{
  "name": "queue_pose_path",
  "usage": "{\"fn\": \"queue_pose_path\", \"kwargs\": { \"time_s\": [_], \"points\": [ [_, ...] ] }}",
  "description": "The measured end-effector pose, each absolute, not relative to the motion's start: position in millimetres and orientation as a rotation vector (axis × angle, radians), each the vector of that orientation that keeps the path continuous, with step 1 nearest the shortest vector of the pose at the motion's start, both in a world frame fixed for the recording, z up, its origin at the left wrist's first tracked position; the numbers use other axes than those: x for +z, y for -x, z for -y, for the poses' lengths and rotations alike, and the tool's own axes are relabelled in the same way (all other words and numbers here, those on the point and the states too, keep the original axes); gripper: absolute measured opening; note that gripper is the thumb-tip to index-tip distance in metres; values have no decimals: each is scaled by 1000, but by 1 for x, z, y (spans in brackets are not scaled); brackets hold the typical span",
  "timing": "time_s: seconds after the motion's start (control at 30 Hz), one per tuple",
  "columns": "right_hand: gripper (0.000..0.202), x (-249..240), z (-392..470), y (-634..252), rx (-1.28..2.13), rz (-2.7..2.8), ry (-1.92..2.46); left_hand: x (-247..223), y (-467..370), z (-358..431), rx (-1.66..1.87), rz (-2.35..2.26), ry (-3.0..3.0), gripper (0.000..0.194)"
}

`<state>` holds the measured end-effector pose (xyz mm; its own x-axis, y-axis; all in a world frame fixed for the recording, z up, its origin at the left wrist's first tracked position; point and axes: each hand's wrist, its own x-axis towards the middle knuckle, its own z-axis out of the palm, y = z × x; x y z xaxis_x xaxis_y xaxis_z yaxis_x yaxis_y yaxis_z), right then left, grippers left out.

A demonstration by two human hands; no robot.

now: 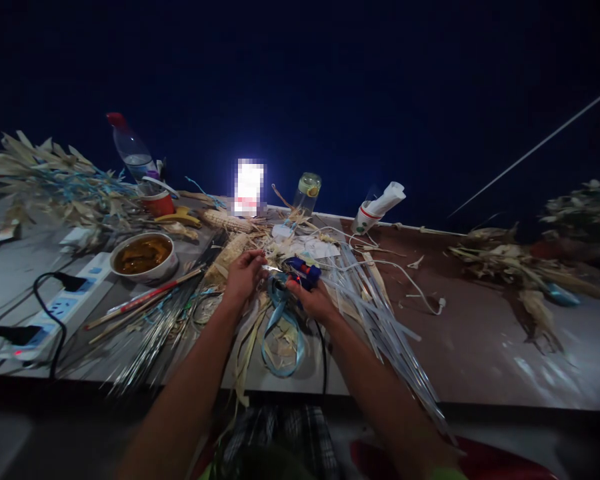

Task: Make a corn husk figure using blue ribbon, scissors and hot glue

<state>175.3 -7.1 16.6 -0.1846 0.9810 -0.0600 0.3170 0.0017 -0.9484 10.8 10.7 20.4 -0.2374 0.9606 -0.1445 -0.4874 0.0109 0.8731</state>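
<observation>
Near the middle of the table, my left hand [245, 275] is closed, its thumb and fingers pinched on something small and pale that I cannot make out. Just right of it, my right hand [313, 297] is wrapped round a blue glue gun [305, 270], with a small red light showing on it. The gun's front end points left, towards my left fingertips. Below and between the hands hangs a loop of light blue ribbon [283, 367], beside dry corn husk strips [245, 360]. A black cable runs down from below the gun.
Clear glue sticks [405, 360] lie right of my right arm, metal wires [147, 347] left of my left arm. Further left are a bowl of brown liquid [143, 257] and a power strip [63, 310]. Corn cobs [225, 220], a glass jar [307, 190] and a bright blurred-out shape stand behind.
</observation>
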Motion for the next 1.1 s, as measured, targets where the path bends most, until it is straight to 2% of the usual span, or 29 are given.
{"fn": "queue_pose_path", "kwargs": {
  "time_s": [0.73,1.1],
  "points": [
    [43,8,7,-177,1171,1639,1425,18,-11,-12,1519,-1093,-681,26],
    [38,10,9,-175,1217,1588,1350,15,-9,-14,1529,-1105,-678,21]
  ]
}}
